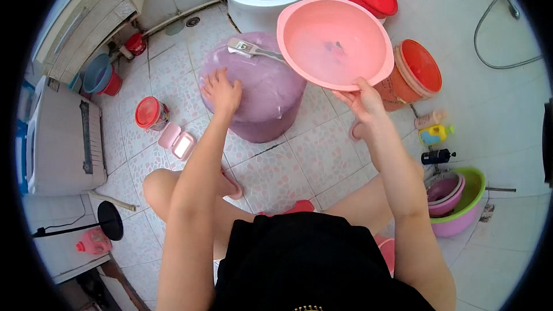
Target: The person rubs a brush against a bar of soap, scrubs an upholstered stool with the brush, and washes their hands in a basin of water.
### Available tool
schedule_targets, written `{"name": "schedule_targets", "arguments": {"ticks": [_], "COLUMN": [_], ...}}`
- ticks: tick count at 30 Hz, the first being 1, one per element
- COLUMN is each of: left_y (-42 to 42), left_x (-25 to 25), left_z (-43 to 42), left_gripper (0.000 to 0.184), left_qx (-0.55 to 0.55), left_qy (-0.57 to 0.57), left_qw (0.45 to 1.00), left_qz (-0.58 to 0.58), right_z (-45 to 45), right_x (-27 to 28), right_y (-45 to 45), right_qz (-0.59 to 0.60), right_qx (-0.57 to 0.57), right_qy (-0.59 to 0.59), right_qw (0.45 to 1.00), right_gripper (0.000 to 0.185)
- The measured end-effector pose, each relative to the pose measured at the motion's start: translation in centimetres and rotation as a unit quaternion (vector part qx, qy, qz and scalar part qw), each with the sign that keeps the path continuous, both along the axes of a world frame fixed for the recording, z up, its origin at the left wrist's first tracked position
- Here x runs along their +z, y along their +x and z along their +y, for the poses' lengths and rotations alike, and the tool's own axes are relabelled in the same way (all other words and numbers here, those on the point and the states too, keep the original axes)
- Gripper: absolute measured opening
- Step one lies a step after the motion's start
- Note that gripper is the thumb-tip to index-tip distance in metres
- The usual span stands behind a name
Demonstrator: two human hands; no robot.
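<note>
My left hand (222, 92) lies with fingers spread on the top of a round purple stool (271, 92), whose cover looks wet with whitish foam. My right hand (364, 102) grips the near rim of a pink basin (366, 29), thumb over the edge and fingers underneath. The basin is tilted towards me above the stool's right side. A small coloured patch shows at its bottom; whether print or contents I cannot tell. A scrubbing brush (245, 48) with a grey-white handle rests on the stool's far part, its right end hidden behind the basin.
Beyond the stool stands a toilet (253, 11). To the right are an orange bucket (397, 89), several bottles (433, 134) and stacked basins (461, 219). On the left I see a washing machine (63, 138), a red-lidded tub (151, 114) and an open pink soap box (176, 141).
</note>
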State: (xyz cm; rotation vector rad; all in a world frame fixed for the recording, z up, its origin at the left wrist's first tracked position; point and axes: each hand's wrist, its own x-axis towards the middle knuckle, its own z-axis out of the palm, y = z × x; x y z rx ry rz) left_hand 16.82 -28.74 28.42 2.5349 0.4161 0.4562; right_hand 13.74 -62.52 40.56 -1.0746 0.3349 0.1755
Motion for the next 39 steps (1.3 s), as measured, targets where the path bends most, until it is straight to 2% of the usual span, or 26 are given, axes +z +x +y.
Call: {"name": "schedule_targets", "arguments": {"ticks": [5, 18, 25, 39], "left_y": [1.3, 0.9, 1.1, 1.6], "left_x": [-3.3, -3.0, -3.0, -3.1], "left_z": [1.0, -0.6, -0.7, -0.7], "left_gripper": [0.062, 0.057, 0.059, 0.062], "left_qx": [0.002, 0.008, -0.006, -0.024], "left_qy": [0.003, 0.101, 0.085, 0.087], "left_qw": [1.0, 0.994, 0.995, 0.996], "left_qz": [-0.015, -0.043, -0.046, -0.02], "right_z": [3.2, 7.2, 7.8, 7.3], "right_x": [0.9, -0.2, 0.3, 0.8], "right_y": [1.1, 4.8, 4.6, 4.4], "right_qz": [-0.008, -0.02, -0.03, -0.032], "right_qx": [0.056, 0.062, 0.054, 0.069], "right_qy": [-0.014, -0.077, -0.124, -0.132], "right_qw": [0.998, 0.995, 0.99, 0.988], "right_gripper": [0.039, 0.041, 0.044, 0.043]}}
